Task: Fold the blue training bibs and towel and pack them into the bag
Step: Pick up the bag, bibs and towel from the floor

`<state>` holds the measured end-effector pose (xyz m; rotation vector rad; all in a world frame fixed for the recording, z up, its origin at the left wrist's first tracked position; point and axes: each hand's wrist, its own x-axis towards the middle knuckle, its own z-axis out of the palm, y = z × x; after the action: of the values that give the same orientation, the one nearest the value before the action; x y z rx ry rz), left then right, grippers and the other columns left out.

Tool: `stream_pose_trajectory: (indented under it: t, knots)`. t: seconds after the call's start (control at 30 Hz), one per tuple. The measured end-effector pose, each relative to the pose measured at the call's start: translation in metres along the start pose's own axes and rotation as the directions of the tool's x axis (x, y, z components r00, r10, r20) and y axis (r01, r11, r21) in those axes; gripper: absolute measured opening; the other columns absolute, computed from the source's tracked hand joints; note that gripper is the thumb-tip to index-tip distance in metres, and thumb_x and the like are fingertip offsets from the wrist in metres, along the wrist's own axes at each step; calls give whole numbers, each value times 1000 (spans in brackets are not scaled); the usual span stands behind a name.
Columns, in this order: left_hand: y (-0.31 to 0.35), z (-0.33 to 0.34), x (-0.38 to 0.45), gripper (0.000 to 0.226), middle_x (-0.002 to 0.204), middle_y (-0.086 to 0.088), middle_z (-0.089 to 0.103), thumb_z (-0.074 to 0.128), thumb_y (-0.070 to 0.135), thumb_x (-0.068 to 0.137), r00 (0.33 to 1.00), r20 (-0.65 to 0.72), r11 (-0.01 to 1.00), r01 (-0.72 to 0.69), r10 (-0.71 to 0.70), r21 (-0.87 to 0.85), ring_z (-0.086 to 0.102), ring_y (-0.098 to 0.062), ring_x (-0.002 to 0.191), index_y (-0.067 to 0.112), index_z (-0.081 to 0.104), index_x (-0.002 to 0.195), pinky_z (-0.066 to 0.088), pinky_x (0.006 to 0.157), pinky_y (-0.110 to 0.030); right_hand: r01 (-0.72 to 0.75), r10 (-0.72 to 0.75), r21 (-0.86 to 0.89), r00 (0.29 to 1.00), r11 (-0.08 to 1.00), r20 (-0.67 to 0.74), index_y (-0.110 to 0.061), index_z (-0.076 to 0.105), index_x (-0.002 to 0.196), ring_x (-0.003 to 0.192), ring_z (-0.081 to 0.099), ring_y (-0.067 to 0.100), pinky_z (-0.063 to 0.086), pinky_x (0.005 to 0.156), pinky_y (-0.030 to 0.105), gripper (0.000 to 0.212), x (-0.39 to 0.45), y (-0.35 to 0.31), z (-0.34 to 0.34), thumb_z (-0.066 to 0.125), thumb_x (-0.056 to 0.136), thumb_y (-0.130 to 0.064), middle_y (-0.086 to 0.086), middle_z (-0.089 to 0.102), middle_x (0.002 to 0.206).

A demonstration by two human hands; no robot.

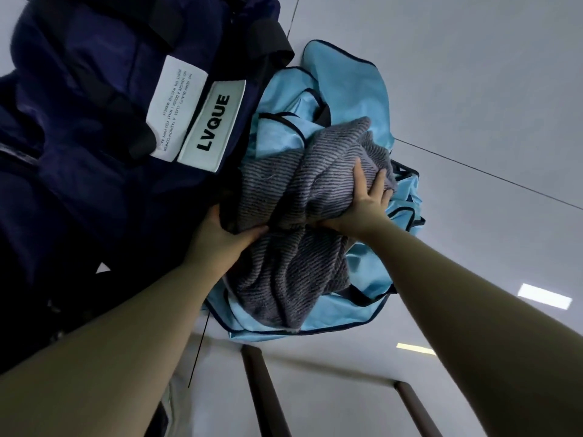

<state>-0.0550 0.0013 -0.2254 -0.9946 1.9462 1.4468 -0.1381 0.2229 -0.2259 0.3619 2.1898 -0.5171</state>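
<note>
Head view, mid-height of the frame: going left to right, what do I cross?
Navy bag → white LVQUE label → left hand → grey striped towel → right hand → light blue bibs → pale surface.

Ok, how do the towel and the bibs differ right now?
The towel is grey with dark ribbed stripes and looks thick; the bibs are plain light blue, thin and shiny with dark trim. The towel lies on top, the bibs beneath. Both hands, left hand and right hand, grip the towel. Both are crumpled, unfolded.
</note>
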Motion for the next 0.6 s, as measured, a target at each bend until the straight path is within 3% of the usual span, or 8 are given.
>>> stream_pose_trajectory:
  t: [0.2, 0.3, 0.37, 0.47, 0.6]
  knots:
    - [2, 0, -1, 82, 124, 3, 57, 84, 20, 68, 994, 79, 988, 86, -77, -127, 52, -12, 112, 18, 41, 138, 37, 96, -23, 25, -28, 76, 999, 997, 35, -44, -14, 147, 146, -11, 35, 12, 118, 51, 130, 4, 10, 1, 86, 64, -40, 9, -26, 156]
    - [6, 1, -3, 80, 126, 1, 58, 83, 14, 70, 989, 135, 981, 79, -55, -177, 53, -14, 117, 20, 41, 138, 38, 103, -29, 92, -97, 117, 994, 989, 41, -36, -8, 151, 147, 3, 30, 16, 119, 47, 135, 6, 14, -2, 88, 56, -45, 7, -6, 160]
    - [7, 3, -4, 83, 126, 3, 58, 84, 12, 68, 985, 169, 977, 65, -31, -203, 53, -15, 119, 22, 41, 138, 37, 107, -34, 124, -138, 270, 990, 955, 34, -35, 0, 151, 142, 25, 24, 27, 116, 44, 139, 1, 15, -3, 91, 47, -47, 3, 19, 156]
    - [10, 0, -6, 73, 111, 12, 60, 79, 5, 73, 984, 177, 971, 42, 0, -235, 57, -6, 106, 22, 43, 135, 41, 98, -26, 178, -204, 477, 979, 861, 3, -35, 14, 150, 121, 50, 12, 41, 107, 42, 119, -16, 14, 3, 91, 60, -23, -12, 46, 133]
    - [12, -4, -9, 58, 103, 19, 62, 73, -2, 76, 975, 209, 956, -13, 77, -294, 59, 10, 89, 30, 49, 119, 45, 82, -15, 169, -217, 646, 976, 745, -5, -34, 30, 144, 113, 59, 5, 47, 101, 35, 106, -47, 11, 11, 88, 55, -27, -13, 58, 127]
